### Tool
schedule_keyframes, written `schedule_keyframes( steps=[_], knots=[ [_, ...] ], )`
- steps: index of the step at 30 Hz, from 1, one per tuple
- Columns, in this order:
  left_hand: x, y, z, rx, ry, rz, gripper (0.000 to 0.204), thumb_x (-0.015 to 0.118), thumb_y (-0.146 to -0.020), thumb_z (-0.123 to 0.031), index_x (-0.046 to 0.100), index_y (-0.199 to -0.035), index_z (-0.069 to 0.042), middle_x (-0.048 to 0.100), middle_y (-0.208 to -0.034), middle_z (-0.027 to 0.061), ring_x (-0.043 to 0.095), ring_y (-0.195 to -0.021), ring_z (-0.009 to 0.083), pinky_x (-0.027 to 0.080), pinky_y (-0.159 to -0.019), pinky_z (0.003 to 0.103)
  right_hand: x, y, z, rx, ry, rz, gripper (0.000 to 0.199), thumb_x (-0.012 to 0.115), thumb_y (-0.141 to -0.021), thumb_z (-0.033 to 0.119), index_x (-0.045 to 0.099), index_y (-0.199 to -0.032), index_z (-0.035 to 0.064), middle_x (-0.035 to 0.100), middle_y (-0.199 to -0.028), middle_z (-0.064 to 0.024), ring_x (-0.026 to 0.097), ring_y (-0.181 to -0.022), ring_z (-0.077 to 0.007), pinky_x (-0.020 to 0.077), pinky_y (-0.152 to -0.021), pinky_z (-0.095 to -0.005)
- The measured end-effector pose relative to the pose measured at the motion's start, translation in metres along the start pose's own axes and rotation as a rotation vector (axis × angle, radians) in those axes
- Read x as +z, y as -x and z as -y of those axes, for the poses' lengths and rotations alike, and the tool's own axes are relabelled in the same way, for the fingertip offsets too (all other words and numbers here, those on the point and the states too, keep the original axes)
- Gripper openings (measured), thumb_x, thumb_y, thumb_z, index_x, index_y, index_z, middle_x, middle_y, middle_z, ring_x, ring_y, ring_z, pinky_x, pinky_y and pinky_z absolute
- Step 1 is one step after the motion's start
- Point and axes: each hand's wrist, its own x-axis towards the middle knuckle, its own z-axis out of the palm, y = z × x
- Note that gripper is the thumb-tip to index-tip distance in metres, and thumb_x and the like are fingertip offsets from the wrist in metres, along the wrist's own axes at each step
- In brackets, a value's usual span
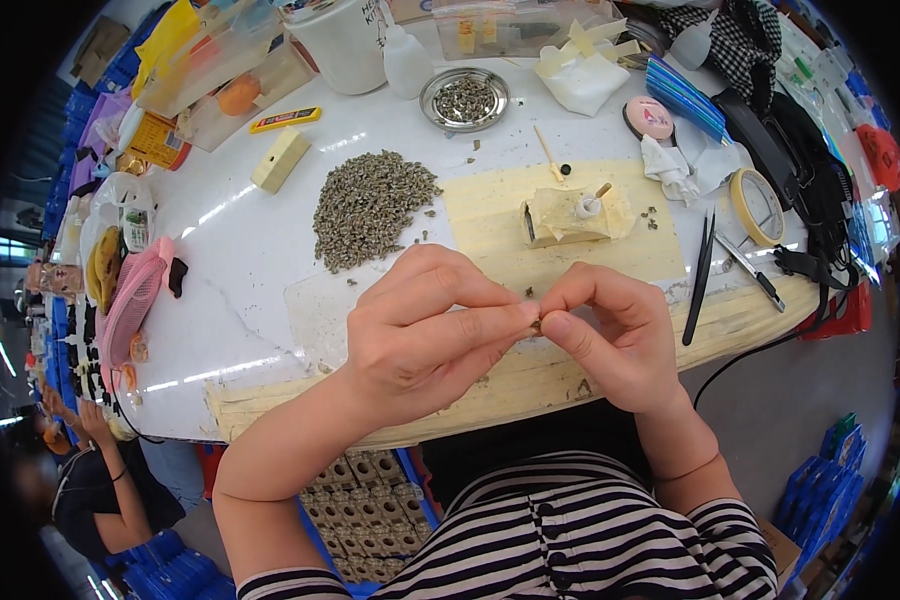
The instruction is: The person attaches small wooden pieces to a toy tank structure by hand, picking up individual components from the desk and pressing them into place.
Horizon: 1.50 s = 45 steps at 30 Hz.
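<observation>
Above the near edge of the table, both my hands meet fingertip to fingertip. Pinched between them is a tiny metal part (536, 326), mostly covered by the fingers. My left hand (425, 335) has its thumb and fingers closed on the part from the left. From the right, the thumb and forefinger of my right hand (618, 335) close on it too. A heap of small grey-brown metal parts (372, 208) lies beyond my left hand. Past my right hand stands a tape-covered block (550, 228) with a small white pot (588, 207) and a wooden stick on top.
Black tweezers (699, 285), a craft knife (752, 272) and a tape roll (758, 207) lie right. A round metal dish (504, 103) of parts and a white squeeze bottle (407, 62) stand at the back. Below the table sits a blue crate (417, 475) of metal blocks.
</observation>
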Motion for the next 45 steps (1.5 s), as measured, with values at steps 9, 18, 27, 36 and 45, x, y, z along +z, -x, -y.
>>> schedule_keyframes(
  steps=[9, 18, 27, 36, 45],
  knots=[
    [0.0, 0.0, 0.0, -0.056, 0.078, 0.029, 0.03, 0.082, -0.07, 0.004, 0.078, -0.098, -0.007, 0.07, -0.09, 0.0045, 0.061, -0.075, 0.0191, 0.048, -0.065, 0.03, -0.001, 0.001, 0.001, 0.076, -0.067, 0.023, 0.009, 0.068, -0.094, 0.007, 0.069, -0.094, -0.0016, 0.07, -0.086, -0.0039, 0.062, -0.082, -0.0092, 0.049, -0.075, -0.0245],
    [0.002, 0.003, 0.004, -0.122, 0.168, 0.034, 0.028, 0.083, -0.072, 0.002, 0.078, -0.098, -0.007, 0.071, -0.091, 0.0047, 0.062, -0.078, 0.0187, 0.048, -0.068, 0.03, -0.001, 0.0, 0.0, 0.157, -0.162, 0.021, 0.009, 0.067, -0.095, 0.008, 0.069, -0.094, -0.0016, 0.07, -0.086, -0.0027, 0.061, -0.081, -0.0083, 0.0485, -0.075, -0.0237],
    [0.002, -0.001, 0.0, -0.075, 0.023, 0.003, 0.028, 0.083, -0.07, 0.004, 0.074, -0.095, -0.005, 0.069, -0.089, 0.0059, 0.063, -0.076, 0.0197, 0.048, -0.067, 0.031, 0.001, -0.002, -0.001, -0.109, 0.19, -0.058, 0.005, 0.07, -0.089, 0.004, 0.068, -0.088, 0.0, 0.066, -0.08, -0.0048, 0.057, -0.072, -0.0122, 0.0465, -0.068, -0.0255],
    [0.006, 0.0, 0.0, -0.133, -0.041, -0.079, 0.022, 0.081, -0.067, 0.004, 0.071, -0.084, -0.006, 0.066, -0.079, 0.0035, 0.061, -0.07, 0.019, 0.045, -0.061, 0.03, 0.009, -0.006, 0.0, -0.48, 0.591, -0.194, 0.018, 0.078, -0.076, -0.001, 0.074, -0.093, 0.0009, 0.071, -0.085, -0.0095, 0.066, -0.073, -0.0229, 0.0512, -0.065, -0.0313],
    [0.006, 0.0, -0.002, -0.11, -0.056, -0.084, 0.021, 0.081, -0.066, 0.004, 0.07, -0.082, -0.005, 0.066, -0.077, 0.0041, 0.061, -0.069, 0.019, 0.046, -0.061, 0.03, 0.011, -0.005, -0.003, -0.437, 0.563, -0.197, 0.022, 0.08, -0.071, -0.002, 0.075, -0.093, 0.0022, 0.071, -0.082, -0.0088, 0.067, -0.072, -0.0242, 0.0523, -0.063, -0.0324]
  ],
)
